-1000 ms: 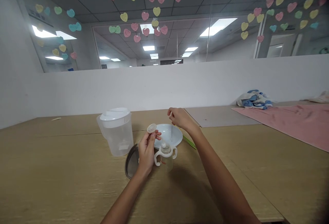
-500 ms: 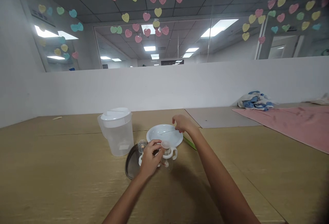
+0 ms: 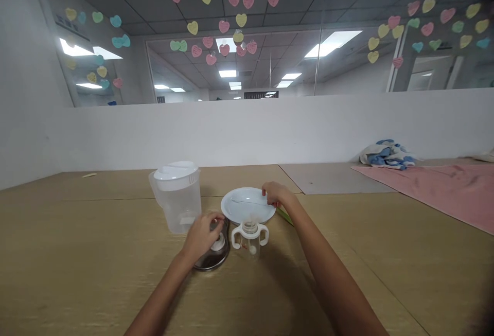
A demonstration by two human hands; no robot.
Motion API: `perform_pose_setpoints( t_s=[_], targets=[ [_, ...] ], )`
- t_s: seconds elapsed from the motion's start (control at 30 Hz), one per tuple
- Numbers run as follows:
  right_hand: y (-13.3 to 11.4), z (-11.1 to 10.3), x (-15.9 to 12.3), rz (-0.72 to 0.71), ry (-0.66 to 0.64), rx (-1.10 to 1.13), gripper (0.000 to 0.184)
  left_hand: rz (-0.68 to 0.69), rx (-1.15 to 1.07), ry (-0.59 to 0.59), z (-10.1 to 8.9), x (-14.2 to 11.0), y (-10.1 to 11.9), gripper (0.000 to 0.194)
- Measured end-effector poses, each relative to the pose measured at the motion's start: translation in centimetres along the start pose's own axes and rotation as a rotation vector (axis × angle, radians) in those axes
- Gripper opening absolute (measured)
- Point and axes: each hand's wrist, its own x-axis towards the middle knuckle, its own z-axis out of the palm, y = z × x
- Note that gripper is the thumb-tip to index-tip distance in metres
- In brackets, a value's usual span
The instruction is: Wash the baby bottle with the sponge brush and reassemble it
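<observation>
Both our left hand (image 3: 203, 235) and our right hand (image 3: 275, 194) were working low over the wooden surface (image 3: 77, 259). The left hand was curled downward, its fingers bent over a small white piece (image 3: 218, 244) on a round dark metal lid (image 3: 213, 260); we could not tell whether it had hold of that piece or only rested on it. The right hand was nearly closed at the edge of a white plate (image 3: 239, 205), beside the end of a thin stem (image 3: 247, 201) lying across the plate; whether it pinched the stem, we could not tell. A clear two-handled trainer cup (image 3: 250, 247) stood between the hands, just in front of the plate, and a clear pitcher (image 3: 177, 210) with a white lid stood just left of the metal lid. The crowding was our main risk: a careless sweep of the left wrist could have toppled the pitcher or cup. A bump to the plate could have sent the thin stem rolling off, and tilting the metal lid could have let the white piece slide away.
</observation>
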Motion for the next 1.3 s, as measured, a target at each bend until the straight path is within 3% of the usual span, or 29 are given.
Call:
perform_pose_setpoints(
  t_s=[0.17, 0.33, 0.43, 0.53, 0.6, 0.77, 1.03, 1.17, 1.3],
  targets=[
    [-0.4, -0.3, -0.6, -0.009, 0.046, 0.015, 0.038, -0.050, 0.190, -0.162, 0.1, -1.2, -1.2, 0.021],
    [-1.4, -1.9, -2.8, -0.104, 0.255, 0.065, 0.027, -0.083, 0.357, -0.197, -0.9, -0.5, 0.4, 0.022],
    [-2.5, -2.6, -4.6, -0.367, 0.350, 0.301, 0.028, -0.061, 0.432, -0.071, -3.0, 0.6, 3.1, 0.026],
    [-4.1, -2.4, -6.2, -0.702, 0.268, 0.452, 0.054, 0.013, 0.421, 0.069, -4.7, 1.3, 6.5, 0.023],
    [-5.2, -1.9, -6.8, -0.823, 0.284, 0.426, 0.073, 0.099, 0.400, 0.119, -5.3, 1.5, 8.5, 0.022],
    [-6.8, -1.0, -7.1, -0.885, 0.366, 0.426, 0.081, 0.174, 0.209, 0.185, -5.9, 1.0, 10.3, 0.024],
    [-6.8, -1.9, -7.6, -1.042, 0.263, 0.472, 0.088, 0.099, -0.230, 0.217, -7.0, 0.5, 8.4, 0.031],
    [-7.3, -1.2, -7.2, -1.025, 0.381, 0.396, 0.082, 0.136, -0.039, 0.250, -6.4, 0.3, 8.5, 0.030],
    [-7.8, -0.4, -6.2, -0.900, 0.661, 0.304, 0.062, 0.128, 0.310, 0.323, -5.4, 0.6, 9.8, 0.027]
  ],
)
